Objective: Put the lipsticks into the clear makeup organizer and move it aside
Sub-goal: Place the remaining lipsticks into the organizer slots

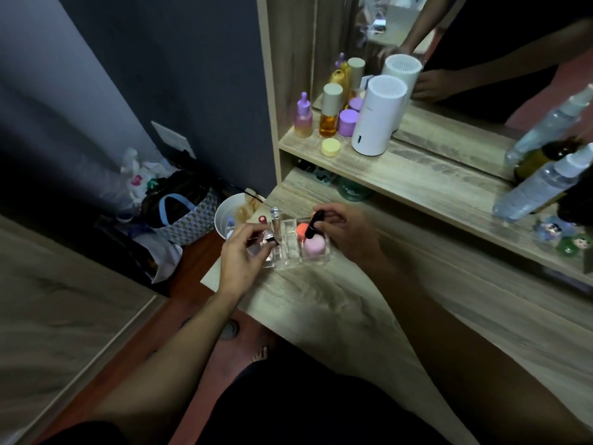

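organizer: clear makeup organizer (pixel 290 248) sits at the left end of the wooden desk (pixel 369 303), between both hands.
left hand: left hand (pixel 239 258) is pinched closed on a dark-based lipstick (pixel 272 240) at the organizer's left slots; its axis can't be read.
right hand: right hand (pixel 348 231) grips a black lipstick (pixel 313 224), long axis tilted, lower end down over the pink sponge (pixel 313 247).
slotted: two tubes (pixel 275 216) stand upright.

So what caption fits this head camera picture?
Two hands load lipsticks into a clear organizer on a wooden vanity.
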